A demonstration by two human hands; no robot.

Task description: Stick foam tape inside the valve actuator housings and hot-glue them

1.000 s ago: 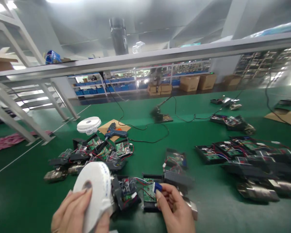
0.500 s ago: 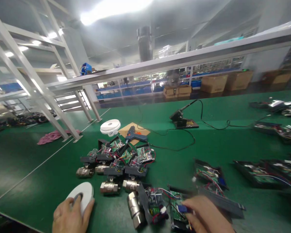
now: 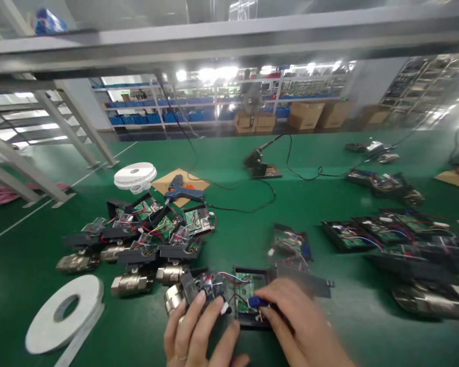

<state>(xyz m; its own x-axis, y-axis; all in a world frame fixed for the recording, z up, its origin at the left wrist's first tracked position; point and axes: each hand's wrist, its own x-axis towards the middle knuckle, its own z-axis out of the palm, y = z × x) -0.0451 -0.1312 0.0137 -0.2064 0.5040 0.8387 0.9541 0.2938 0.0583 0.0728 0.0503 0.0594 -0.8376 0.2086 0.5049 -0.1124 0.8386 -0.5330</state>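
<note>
Both my hands work a wired module at the lower centre of the frame.

My right hand (image 3: 294,326), blurred, pinches a small blue part (image 3: 257,302) over the green circuit board (image 3: 246,286) in its black tray; my left hand (image 3: 201,331), fingers spread and holding nothing, rests on the clear wired block (image 3: 210,285). A flat white tape roll (image 3: 63,316) lies on the green tabletop (image 3: 348,336), lower left.

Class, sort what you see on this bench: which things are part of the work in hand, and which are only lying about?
In hand: left hand, right hand, open valve unit, blue part.

Lying about: tape roll, glue gun, soldering stand, far tape rolls.
</note>
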